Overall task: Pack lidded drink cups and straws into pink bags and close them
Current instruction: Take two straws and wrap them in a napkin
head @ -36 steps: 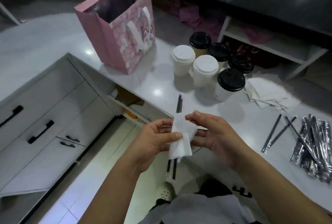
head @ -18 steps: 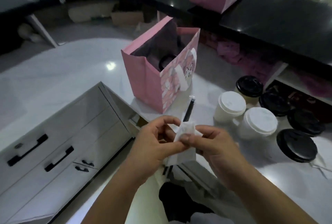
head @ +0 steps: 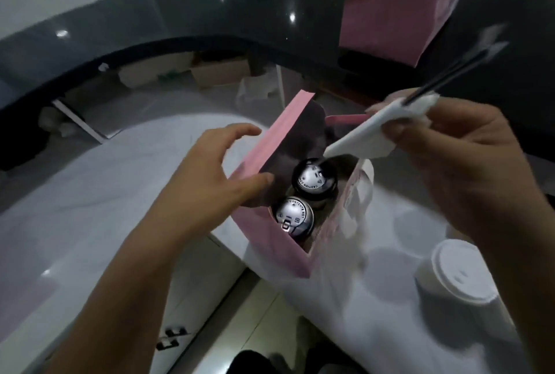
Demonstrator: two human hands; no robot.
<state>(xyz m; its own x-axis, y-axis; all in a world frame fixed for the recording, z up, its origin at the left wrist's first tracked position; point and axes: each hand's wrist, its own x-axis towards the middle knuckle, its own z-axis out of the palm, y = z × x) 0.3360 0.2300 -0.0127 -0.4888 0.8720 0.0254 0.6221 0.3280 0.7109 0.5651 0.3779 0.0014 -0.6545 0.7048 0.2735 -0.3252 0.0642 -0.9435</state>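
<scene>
Pink bag (head: 270,241) holds two cups (head: 313,181); right hand (head: 468,169) grips straws (head: 444,79).

A curved, glossy dark counter (head: 150,22) arcs across the far side, beyond a white worktop (head: 90,193), white drawers (head: 192,298) and pale floor tiles (head: 264,325).

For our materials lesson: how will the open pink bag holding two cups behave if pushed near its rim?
The pink bag would probably flex; its mouth already splays. The two lidded cups inside likely weight its base, so it should resist sliding, though a high push might tip it.
</scene>
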